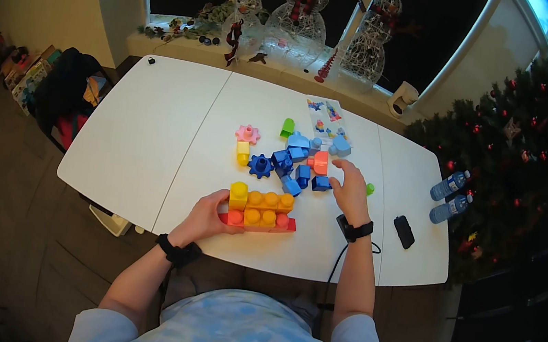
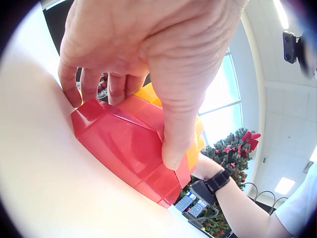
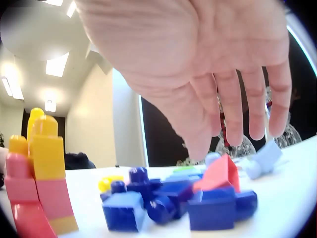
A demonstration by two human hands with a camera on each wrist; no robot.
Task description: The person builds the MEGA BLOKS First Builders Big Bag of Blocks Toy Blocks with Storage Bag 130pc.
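Note:
My left hand point(image 1: 203, 221) grips the left end of a block structure, its thumb on the red base point(image 2: 124, 141) in the left wrist view. Orange blocks point(image 1: 270, 201) and a taller yellow block point(image 1: 238, 196) stand on the structure. My right hand point(image 1: 350, 191) hovers, fingers extended and holding nothing, just right of the coral block point(image 1: 319, 162) and above the loose blue blocks point(image 3: 213, 213). In the right wrist view its fingers hang over the coral block point(image 3: 221, 176).
A pink gear point(image 1: 248, 134), a yellow block point(image 1: 242, 153), a blue gear point(image 1: 261, 166) and a green block point(image 1: 287, 128) lie beyond the structure. A picture sheet point(image 1: 326, 117) is at the back. At right are a phone point(image 1: 404, 232), a cable point(image 1: 338, 262) and two bottles point(image 1: 449, 209).

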